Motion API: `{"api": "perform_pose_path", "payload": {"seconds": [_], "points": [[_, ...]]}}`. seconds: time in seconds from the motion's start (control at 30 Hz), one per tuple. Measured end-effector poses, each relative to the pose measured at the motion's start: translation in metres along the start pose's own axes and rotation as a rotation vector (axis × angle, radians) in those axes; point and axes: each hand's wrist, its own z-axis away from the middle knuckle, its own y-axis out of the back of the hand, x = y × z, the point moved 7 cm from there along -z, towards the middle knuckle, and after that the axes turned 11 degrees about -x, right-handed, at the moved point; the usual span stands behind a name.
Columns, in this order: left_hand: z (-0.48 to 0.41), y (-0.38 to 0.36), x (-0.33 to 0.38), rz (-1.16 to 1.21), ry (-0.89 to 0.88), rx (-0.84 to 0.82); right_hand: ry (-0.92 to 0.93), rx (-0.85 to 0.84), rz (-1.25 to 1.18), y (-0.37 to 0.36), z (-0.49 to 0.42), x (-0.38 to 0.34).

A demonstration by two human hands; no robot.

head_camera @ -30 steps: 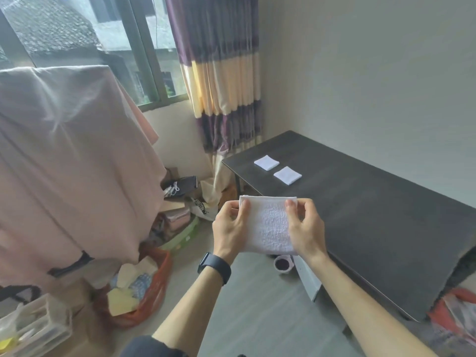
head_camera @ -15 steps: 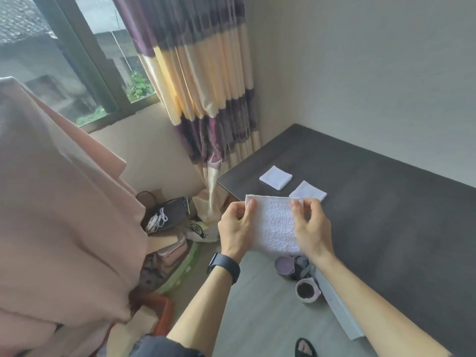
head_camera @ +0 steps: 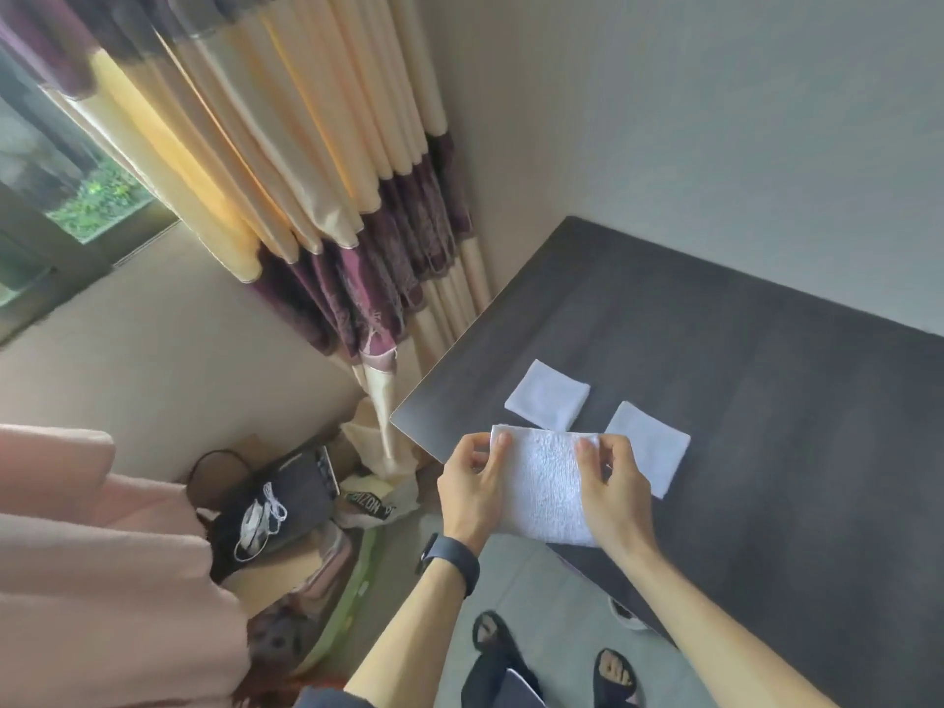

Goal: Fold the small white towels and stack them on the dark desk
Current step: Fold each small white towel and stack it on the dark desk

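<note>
I hold a small white towel (head_camera: 542, 482), folded into a rectangle, in the air over the near left corner of the dark desk (head_camera: 766, 426). My left hand (head_camera: 472, 490) pinches its upper left corner and my right hand (head_camera: 613, 485) pinches its upper right corner. Two folded white towels lie side by side on the desk behind it: one (head_camera: 547, 395) further back and another (head_camera: 651, 444) to its right, partly hidden by my right hand.
A striped purple and cream curtain (head_camera: 316, 186) hangs left of the desk by a window (head_camera: 61, 186). Bags and clutter (head_camera: 286, 503) sit on the floor below. Pink fabric (head_camera: 102, 580) fills the lower left. My feet in dark sandals (head_camera: 557, 661) stand on the grey floor.
I have stepped closer to the desk and the view has turned down and right. The towel held in both hands now hangs over the desk's corner, close to the two folded towels.
</note>
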Motion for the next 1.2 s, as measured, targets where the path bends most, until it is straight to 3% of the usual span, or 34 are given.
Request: {"api": "perform_pose_path", "payload": {"seconds": [0.4, 0.57, 0.97, 1.2], "points": [[-0.223, -0.041, -0.011, -0.183, 0.119, -0.428, -0.356, 0.311, 0.009, -0.047, -0.148, 0.049], [-0.283, -0.069, -0.027, -0.31, 0.124, -0.542, -0.467, 0.35, 0.038, -0.055, -0.191, 0.08], [-0.332, -0.101, -0.06, -0.515, 0.007, -0.65, -0.548, 0.443, 0.153, -0.058, -0.233, 0.129], [-0.337, -0.109, -0.064, -0.606, -0.013, -0.63, -0.556, 0.486, 0.227, -0.052, -0.233, 0.133]]}}
